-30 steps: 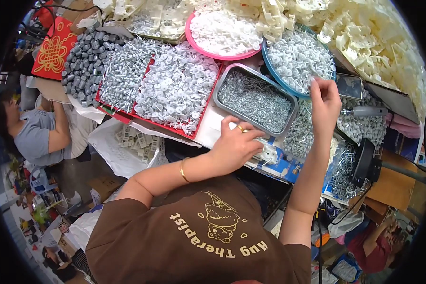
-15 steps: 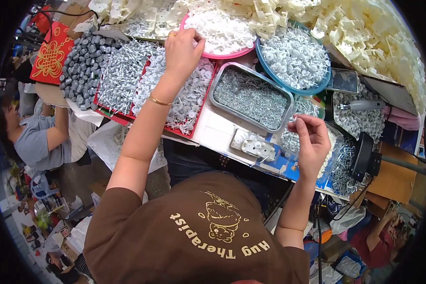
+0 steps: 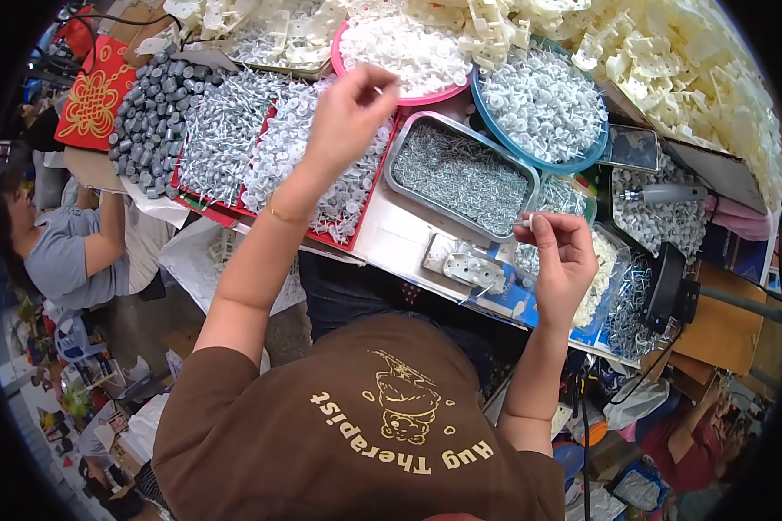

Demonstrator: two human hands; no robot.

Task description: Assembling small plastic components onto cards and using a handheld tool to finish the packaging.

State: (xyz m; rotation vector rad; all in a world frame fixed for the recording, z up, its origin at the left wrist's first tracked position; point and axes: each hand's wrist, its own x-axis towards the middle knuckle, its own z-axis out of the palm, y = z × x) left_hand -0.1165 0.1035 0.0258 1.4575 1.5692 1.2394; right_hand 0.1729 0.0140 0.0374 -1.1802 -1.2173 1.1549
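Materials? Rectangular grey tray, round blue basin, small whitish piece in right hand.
Rectangular grey tray: likely metal, satin; grey sheen on its rim.
Round blue basin: probably plastic, smooth; evenly coloured rim.
Small whitish piece, right hand: perhaps plastic, by colour; too small to judge finish.

A small white plastic part (image 3: 527,222), too small for its details to be made out, is pinched between the thumb and fingers of the right hand (image 3: 566,260), jutting out to the left of the fingertips. More small white plastic pieces (image 3: 408,52) lie loose and jumbled in a heap inside the round pink basin (image 3: 443,95), just beyond the left hand (image 3: 343,122).
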